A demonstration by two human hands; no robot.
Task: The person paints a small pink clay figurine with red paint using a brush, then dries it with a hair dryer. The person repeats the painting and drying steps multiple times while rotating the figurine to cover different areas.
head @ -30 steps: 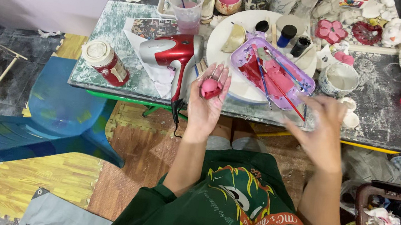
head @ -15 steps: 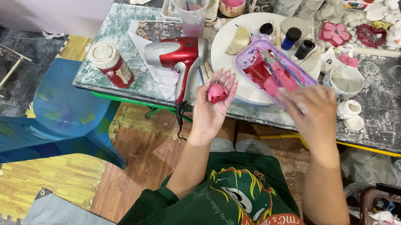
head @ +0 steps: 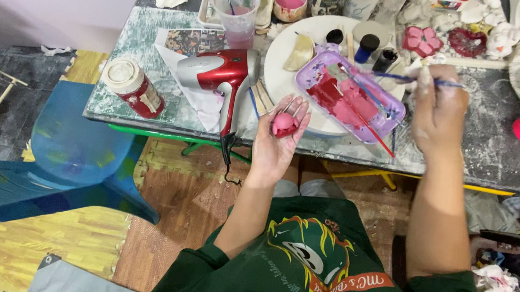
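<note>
Left hand cups a small pink ball on loosely spread fingers over the worktop's front edge, right hand pinches a brush above the purple tray w/ pink paint — best load lightly, keep ball steady.

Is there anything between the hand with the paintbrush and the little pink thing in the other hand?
Nothing visible. The right hand holds the paintbrush over the purple paint tray; the pink piece lies open in the left hand.
</note>
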